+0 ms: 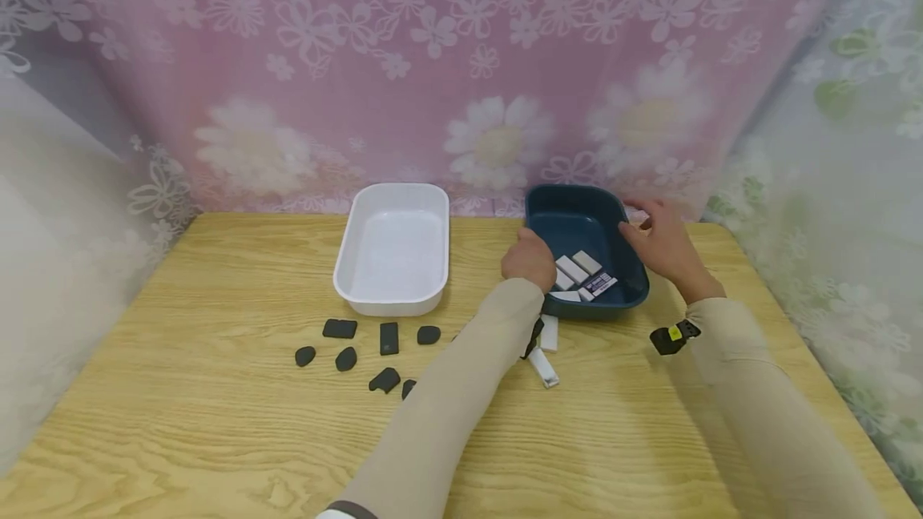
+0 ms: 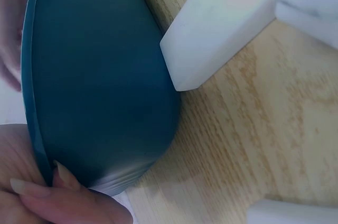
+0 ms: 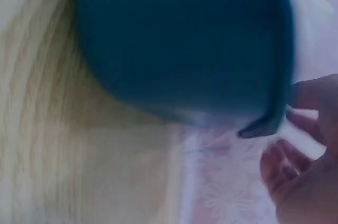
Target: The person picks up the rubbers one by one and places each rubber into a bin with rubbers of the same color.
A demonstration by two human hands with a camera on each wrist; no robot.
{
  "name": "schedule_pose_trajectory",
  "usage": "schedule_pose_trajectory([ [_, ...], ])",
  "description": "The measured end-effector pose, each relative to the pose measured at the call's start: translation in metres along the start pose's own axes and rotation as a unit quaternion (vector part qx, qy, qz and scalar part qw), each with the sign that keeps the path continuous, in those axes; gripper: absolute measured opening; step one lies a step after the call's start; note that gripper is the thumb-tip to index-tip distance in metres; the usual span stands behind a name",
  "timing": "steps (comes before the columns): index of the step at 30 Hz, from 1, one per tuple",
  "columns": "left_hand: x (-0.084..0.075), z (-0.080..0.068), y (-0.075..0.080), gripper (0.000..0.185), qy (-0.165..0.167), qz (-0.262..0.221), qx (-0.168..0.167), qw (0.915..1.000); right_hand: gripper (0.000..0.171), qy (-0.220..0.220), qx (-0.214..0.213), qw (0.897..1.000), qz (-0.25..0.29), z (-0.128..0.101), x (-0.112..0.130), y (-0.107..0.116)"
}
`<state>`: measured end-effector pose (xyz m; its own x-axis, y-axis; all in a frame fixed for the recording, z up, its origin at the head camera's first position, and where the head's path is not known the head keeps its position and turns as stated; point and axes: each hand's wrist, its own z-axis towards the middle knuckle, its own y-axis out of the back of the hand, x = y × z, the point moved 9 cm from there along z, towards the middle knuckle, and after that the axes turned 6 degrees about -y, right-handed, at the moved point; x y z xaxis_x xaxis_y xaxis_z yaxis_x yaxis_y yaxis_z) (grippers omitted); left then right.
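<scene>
My left hand [image 1: 530, 259] grips the near-left rim of the dark blue tray [image 1: 577, 223], fingers curled over its edge. My right hand [image 1: 659, 243] rests against the tray's right rim with fingers relaxed and spread. The tray sits near the table's [image 1: 216, 423] far edge, right of centre, its long axis running from the far edge toward me. White erasers [image 1: 577, 271] lie inside at its near end. The white tray [image 1: 392, 251] stands to the left, black pieces [image 1: 360, 343] before it.
</scene>
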<state>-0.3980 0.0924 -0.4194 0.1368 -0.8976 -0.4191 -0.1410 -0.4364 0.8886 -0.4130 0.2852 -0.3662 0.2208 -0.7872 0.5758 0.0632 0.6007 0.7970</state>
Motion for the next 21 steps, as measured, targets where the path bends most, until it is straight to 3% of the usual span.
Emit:
schedule_pose_trajectory([
  [4,-0.002,-0.001,0.001,0.055,-0.001,0.01,0.002,1.0,0.061,-0.025,0.039,0.999,-0.02,0.013,-0.022,-0.018],
  [8,-0.001,-0.002,-0.001,0.053,0.001,0.01,0.009,0.9999,0.062,-0.075,0.071,0.995,0.003,0.017,-0.036,-0.033],
  [13,-0.001,0.001,-0.004,0.047,-0.012,0.004,0.011,0.9999,0.065,-0.13,0.078,0.988,0.028,0.014,-0.043,-0.036],
  [18,0.002,0.005,-0.01,0.064,-0.034,0.02,0.045,0.9982,0.067,-0.177,0.087,0.975,0.102,0.012,-0.047,-0.042],
  [21,0.005,0.005,-0.01,0.068,-0.042,0.023,0.055,0.9973,0.067,-0.189,0.07,0.971,0.126,0.011,-0.049,-0.043],
])
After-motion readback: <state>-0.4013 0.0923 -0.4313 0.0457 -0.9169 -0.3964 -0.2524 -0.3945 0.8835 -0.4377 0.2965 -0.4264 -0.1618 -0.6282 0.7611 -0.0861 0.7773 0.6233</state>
